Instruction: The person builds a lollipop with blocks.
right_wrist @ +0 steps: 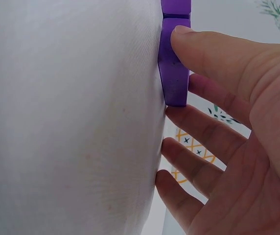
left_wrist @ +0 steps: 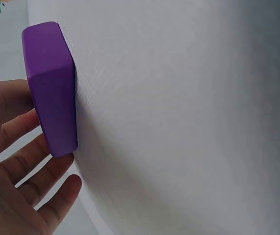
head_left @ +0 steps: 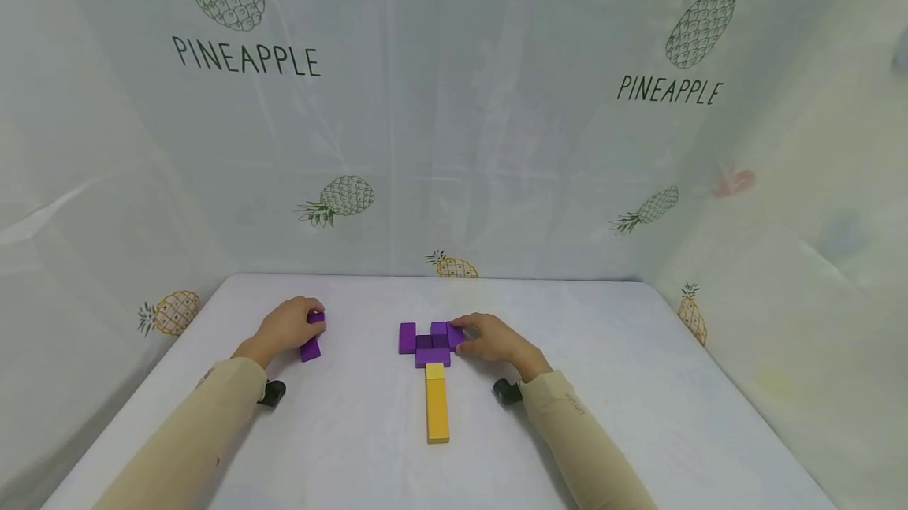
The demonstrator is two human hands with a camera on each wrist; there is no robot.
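Observation:
On the left of the table my left hand [head_left: 289,324] grips a purple block [head_left: 310,348], its fingers and thumb around it. The left wrist view shows this block [left_wrist: 54,88] close against the white surface. Near the middle, my right hand [head_left: 494,339] pinches the rightmost purple block [head_left: 455,334] of a small group between thumb and fingers. In the right wrist view the thumb lies on that block's [right_wrist: 173,73] face, and another purple piece [right_wrist: 175,7] sits just beyond it. The group also has an upright-lying purple block [head_left: 407,338] at its left and a crosswise purple block [head_left: 433,358] in front.
A yellow strip of blocks [head_left: 437,409] runs from the purple group toward the near edge. The white table [head_left: 355,447] is backed by a pineapple-print sheet [head_left: 482,139], with more sheeting on both sides.

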